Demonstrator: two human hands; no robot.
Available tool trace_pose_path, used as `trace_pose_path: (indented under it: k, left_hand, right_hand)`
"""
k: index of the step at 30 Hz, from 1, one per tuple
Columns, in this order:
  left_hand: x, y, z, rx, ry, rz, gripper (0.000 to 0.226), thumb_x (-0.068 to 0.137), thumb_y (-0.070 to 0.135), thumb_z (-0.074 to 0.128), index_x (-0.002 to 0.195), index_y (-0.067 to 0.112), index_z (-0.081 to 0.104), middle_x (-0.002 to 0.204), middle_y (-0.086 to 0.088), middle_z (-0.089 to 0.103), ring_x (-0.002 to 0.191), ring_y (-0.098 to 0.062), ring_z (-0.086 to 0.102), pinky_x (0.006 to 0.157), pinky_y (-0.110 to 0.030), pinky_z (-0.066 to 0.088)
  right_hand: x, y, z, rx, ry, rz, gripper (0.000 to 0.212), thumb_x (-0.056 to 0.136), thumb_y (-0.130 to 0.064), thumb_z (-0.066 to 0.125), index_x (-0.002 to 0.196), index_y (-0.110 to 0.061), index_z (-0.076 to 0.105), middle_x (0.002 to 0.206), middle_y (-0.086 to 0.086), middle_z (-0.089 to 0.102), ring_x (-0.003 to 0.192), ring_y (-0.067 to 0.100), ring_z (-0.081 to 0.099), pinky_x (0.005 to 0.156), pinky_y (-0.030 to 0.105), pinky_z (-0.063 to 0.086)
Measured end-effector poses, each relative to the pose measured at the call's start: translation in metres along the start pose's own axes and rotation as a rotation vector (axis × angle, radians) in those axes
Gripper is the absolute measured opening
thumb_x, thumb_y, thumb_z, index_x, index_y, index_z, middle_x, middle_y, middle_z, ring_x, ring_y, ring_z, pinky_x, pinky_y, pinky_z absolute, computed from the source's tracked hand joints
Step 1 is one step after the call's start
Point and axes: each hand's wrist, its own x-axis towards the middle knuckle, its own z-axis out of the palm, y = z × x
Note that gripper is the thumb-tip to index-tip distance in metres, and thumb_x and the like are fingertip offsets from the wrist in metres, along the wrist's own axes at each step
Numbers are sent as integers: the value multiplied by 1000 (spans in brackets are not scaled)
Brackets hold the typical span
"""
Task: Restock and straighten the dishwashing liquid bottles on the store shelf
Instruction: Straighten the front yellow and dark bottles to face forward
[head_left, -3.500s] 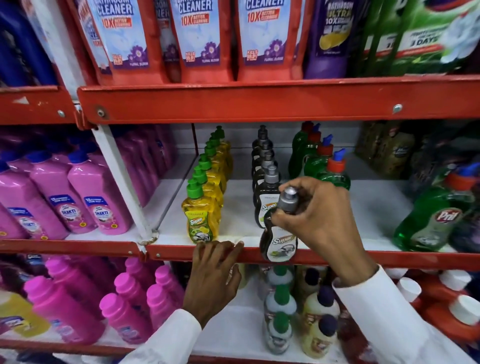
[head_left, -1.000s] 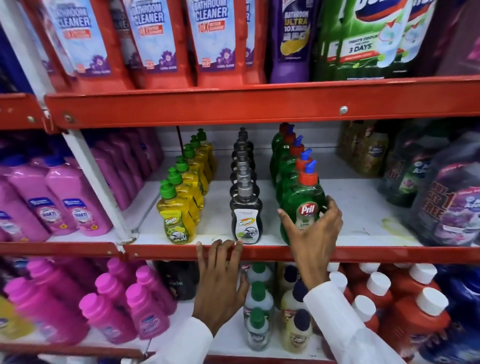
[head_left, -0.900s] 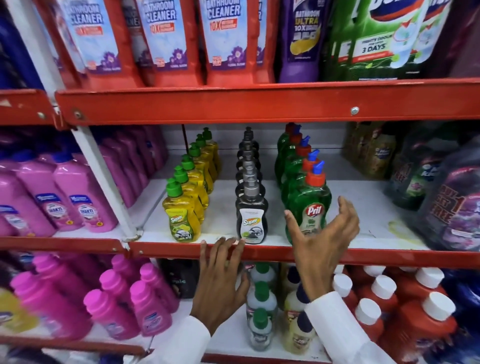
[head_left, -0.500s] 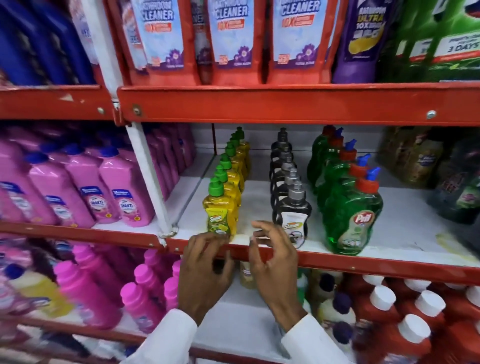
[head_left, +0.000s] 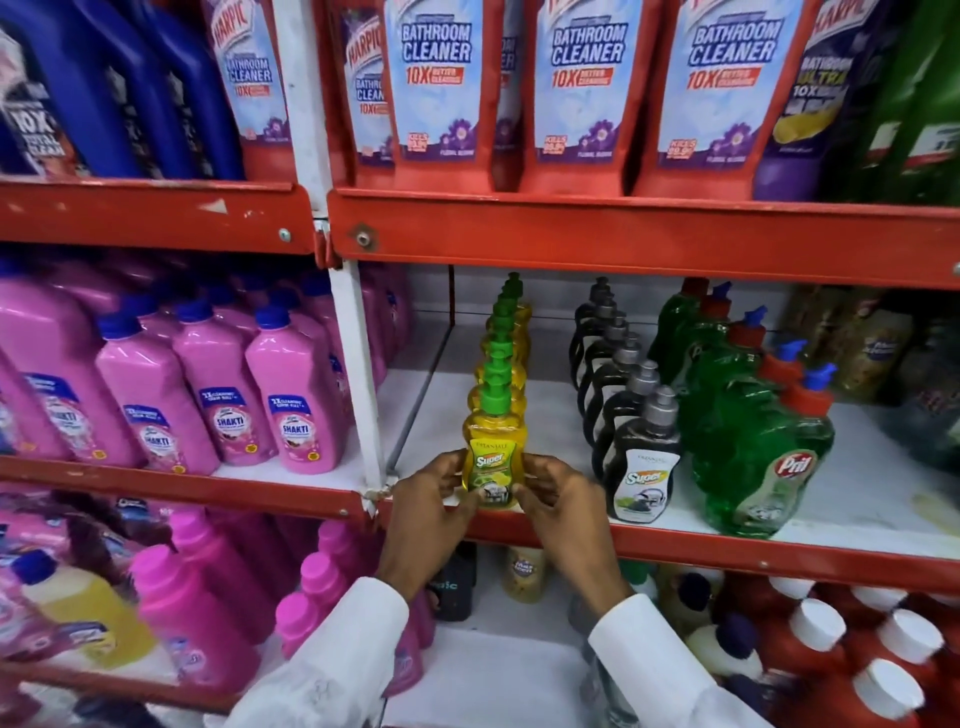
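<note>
Three rows of dishwashing liquid stand on the white middle shelf. The front yellow bottle, green-capped with a "Super" label, stands upright at the shelf's front edge with its row lined up straight behind it. My left hand grips its left side and my right hand grips its right side. To the right stands the row of black bottles with grey caps. Beyond them is the row of green Pril bottles with red and blue caps.
A white upright post divides the shelf from pink Shakti bottles at left. Red bathroom cleaner pouches fill the shelf above. Pink bottles and red white-capped bottles sit on the shelf below. The red shelf lip runs along the front.
My right hand left the front Pril bottle and moved left. Both hands now hold the front yellow bottle. The view shifted left and closer.
</note>
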Motion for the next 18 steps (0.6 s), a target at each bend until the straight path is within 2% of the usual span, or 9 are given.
trace_pose_path:
  k: [5,10,15,18]
  left_hand:
    - [2,-7,1,-28,7,16,40,81,10,76,118,21,67,99,15,72,86,18,63,80,-1,47]
    - [3,-13,2,-69,10,15,41,82,11,76,120,22,66,105,8,76,92,5,68,83,-6,50]
    - [1,-11,2,-84,18,18,42,82,12,76,122,22,66,109,5,77,94,0,70,86,-9,52]
    - [1,-10,1,-73,8,21,43,83,14,76,124,22,65,112,5,76,96,-2,70,92,-23,56]
  right_hand:
    - [2,3,-1,30,-7,19,37,84,-13,76,120,-13,70,109,-3,78,94,2,73,90,23,59]
    - [2,7,-1,49,-17,29,36,82,-15,78,118,-14,71,106,-3,78,92,4,75,89,30,61]
    - [3,8,-1,54,-26,37,38,82,-17,79,119,-13,70,106,-3,78,92,4,75,88,31,61]
    - [0,2,-2,74,0,51,39,81,-15,80,119,-12,70,105,-2,78,91,3,74,87,25,60]
